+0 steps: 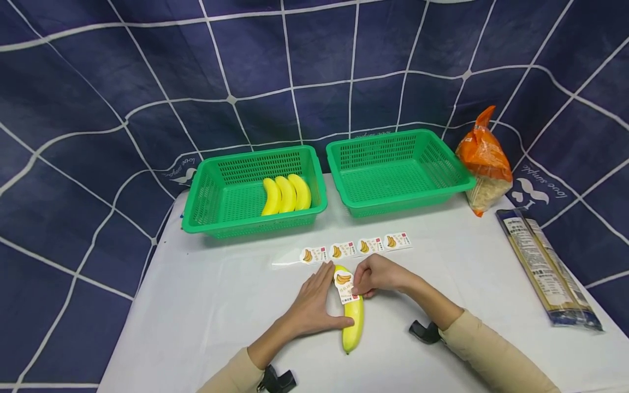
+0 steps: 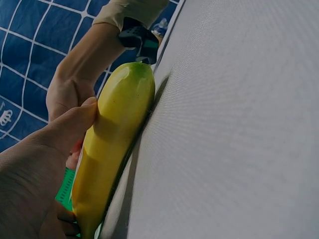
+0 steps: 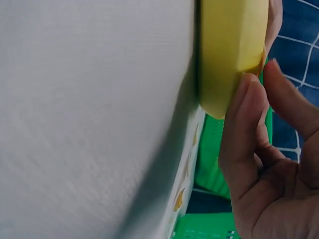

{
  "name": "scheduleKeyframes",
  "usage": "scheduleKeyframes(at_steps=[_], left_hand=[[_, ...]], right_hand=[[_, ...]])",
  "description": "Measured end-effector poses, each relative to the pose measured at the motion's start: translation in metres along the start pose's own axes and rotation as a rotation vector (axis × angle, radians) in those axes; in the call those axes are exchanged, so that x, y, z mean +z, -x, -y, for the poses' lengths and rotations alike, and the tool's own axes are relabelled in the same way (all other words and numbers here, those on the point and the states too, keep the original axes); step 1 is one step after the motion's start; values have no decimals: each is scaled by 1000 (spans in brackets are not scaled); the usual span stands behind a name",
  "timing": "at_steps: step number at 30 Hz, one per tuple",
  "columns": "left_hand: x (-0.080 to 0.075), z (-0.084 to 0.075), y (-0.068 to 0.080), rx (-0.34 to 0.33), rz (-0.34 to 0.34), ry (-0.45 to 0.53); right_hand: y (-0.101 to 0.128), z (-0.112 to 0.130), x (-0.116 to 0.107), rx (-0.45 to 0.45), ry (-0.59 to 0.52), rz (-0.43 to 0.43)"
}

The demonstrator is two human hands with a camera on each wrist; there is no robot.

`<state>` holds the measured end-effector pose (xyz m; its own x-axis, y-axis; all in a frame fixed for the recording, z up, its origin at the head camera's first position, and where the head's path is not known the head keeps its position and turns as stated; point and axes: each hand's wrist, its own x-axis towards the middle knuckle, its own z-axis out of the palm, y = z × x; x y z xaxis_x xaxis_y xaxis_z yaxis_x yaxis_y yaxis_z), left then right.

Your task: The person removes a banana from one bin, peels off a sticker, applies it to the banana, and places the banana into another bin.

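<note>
A yellow banana lies on the white table in front of me. My left hand holds it from the left, thumb against its side. A white sticker with a banana picture sits on its far end. My right hand pinches that sticker against the fruit with curled fingers. In the wrist views the banana fills the frame beside the tabletop.
A strip of banana stickers lies just beyond the hands. Behind it stand two green baskets: the left one holds three bananas, the right one holds nothing. An orange bag and a long noodle packet lie at the right.
</note>
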<state>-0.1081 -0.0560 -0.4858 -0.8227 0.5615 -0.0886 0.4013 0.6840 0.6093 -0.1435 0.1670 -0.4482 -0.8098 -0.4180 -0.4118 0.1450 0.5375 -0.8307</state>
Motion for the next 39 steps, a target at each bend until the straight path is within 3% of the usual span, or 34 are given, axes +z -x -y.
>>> scheduleKeyframes(at_steps=[14, 24, 32, 39], left_hand=[[1, 0, 2, 4, -10, -1], [0, -1, 2, 3, -3, -8], [0, 1, 2, 17, 5, -13], [-3, 4, 1, 22, -4, 41]], right_hand=[[-4, 5, -5, -55, 80, 67], [-8, 7, -5, -39, 103, 119], [-9, 1, -4, -42, 81, 115], [-8, -1, -3, -51, 78, 98]])
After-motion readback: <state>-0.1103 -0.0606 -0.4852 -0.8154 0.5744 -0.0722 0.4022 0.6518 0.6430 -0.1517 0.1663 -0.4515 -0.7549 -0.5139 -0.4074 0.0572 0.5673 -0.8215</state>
